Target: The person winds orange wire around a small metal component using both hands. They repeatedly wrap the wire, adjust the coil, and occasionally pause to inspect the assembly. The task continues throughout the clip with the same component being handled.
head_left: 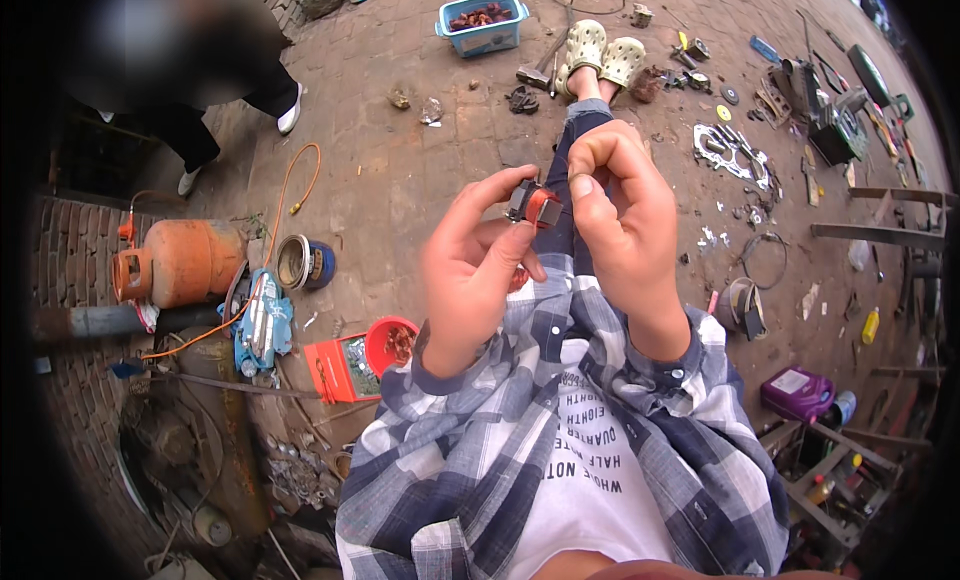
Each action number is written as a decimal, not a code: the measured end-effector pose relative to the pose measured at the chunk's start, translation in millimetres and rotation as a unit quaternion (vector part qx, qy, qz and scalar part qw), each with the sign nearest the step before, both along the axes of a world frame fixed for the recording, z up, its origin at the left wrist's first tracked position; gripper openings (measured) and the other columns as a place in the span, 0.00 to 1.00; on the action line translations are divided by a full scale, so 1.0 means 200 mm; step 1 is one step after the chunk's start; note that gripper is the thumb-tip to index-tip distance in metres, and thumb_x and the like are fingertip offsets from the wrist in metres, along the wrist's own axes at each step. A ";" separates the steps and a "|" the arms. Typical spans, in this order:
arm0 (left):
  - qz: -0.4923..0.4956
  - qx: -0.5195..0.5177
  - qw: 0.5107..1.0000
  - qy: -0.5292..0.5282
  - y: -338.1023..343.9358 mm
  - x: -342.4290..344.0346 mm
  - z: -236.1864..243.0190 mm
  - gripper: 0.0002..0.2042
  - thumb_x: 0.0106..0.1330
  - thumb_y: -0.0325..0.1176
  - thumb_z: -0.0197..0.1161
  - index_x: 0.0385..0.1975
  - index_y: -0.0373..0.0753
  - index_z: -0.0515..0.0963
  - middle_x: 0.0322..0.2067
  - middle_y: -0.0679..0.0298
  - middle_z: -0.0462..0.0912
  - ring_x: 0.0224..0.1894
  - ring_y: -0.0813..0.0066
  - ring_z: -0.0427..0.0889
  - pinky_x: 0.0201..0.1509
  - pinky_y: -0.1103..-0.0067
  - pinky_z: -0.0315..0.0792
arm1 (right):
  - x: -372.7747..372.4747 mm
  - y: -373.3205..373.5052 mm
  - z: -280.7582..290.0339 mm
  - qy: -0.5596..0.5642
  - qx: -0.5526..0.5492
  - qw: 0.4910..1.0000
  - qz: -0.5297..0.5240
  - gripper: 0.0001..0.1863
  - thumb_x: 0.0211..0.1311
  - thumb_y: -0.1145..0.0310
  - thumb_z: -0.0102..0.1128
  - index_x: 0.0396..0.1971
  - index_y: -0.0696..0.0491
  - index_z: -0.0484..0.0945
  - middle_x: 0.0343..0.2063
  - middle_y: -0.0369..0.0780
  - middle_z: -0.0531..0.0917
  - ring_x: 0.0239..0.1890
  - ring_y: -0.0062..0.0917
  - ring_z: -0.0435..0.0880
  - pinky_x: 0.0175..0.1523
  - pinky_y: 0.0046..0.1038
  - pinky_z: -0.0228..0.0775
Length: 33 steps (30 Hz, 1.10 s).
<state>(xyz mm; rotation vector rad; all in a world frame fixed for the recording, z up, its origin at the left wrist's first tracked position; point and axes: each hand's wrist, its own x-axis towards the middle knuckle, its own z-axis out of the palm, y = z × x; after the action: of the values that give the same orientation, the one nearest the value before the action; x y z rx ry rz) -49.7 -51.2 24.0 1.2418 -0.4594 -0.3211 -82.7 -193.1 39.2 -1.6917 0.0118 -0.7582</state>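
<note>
The small part (537, 204) is black and red.

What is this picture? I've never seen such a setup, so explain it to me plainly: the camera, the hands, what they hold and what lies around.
There is no machine here, just a person's two bare hands. The single picture comes from a wide fisheye camera on that person's head, looking down, so straight edges bend near the rim.

The left hand holds a small dark part with a red-orange band. The right hand is beside it, thumb and finger pinched; whether something thin is between them, I cannot tell.

On the paved ground are a light-blue tub of reddish-brown pieces, an orange gas cylinder and a purple jug. Another person is at upper left.
</note>
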 end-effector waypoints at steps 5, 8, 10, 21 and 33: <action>0.147 0.145 0.926 -0.316 -0.03 0.02 0.00 0.19 0.54 0.15 0.60 0.47 0.34 0.75 0.44 0.58 0.73 0.23 0.83 0.77 0.22 0.88 0.70 | 0.00 0.01 0.00 0.036 0.060 0.997 0.042 0.05 0.49 0.73 0.55 0.25 0.58 0.70 0.24 0.36 0.69 0.29 0.23 0.64 0.35 0.23 0.58; 0.175 0.159 0.898 -0.372 -0.04 0.02 0.01 0.21 0.49 0.14 0.63 0.45 0.36 0.77 0.42 0.58 0.73 0.22 0.83 0.75 0.22 0.87 0.70 | -0.01 0.02 0.01 0.039 0.048 0.997 0.046 0.05 0.49 0.73 0.55 0.25 0.57 0.70 0.25 0.37 0.69 0.29 0.24 0.64 0.35 0.23 0.58; 0.191 0.178 0.892 -0.369 -0.04 0.02 0.01 0.21 0.49 0.15 0.64 0.45 0.36 0.77 0.42 0.59 0.73 0.30 0.79 0.78 0.26 0.84 0.75 | -0.02 0.02 0.02 0.039 0.027 0.998 0.047 0.05 0.48 0.74 0.55 0.25 0.57 0.70 0.25 0.37 0.69 0.30 0.25 0.65 0.35 0.24 0.58; 0.116 0.043 0.992 -0.033 -0.02 0.00 0.02 0.18 0.53 0.17 0.64 0.45 0.31 0.75 0.39 0.59 0.75 0.24 0.82 0.79 0.23 0.89 0.70 | -0.09 0.02 -0.08 -0.018 -0.060 0.993 0.099 0.05 0.45 0.77 0.53 0.25 0.55 0.69 0.26 0.38 0.69 0.31 0.27 0.64 0.37 0.25 0.58; 0.120 -0.037 0.992 0.034 -0.02 0.05 -0.03 0.17 0.60 0.27 0.61 0.48 0.29 0.71 0.36 0.59 0.79 0.18 0.83 0.75 0.18 0.88 0.66 | -0.09 0.01 -0.17 -0.049 0.063 0.988 0.131 0.04 0.58 0.73 0.47 0.29 0.58 0.66 0.33 0.37 0.66 0.33 0.19 0.63 0.40 0.19 0.58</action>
<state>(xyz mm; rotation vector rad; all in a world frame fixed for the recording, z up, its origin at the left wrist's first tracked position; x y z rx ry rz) -39.1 -55.7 18.0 1.1965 -0.2577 -0.1393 -100.9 -190.2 5.2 -1.4980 -0.2228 -0.6274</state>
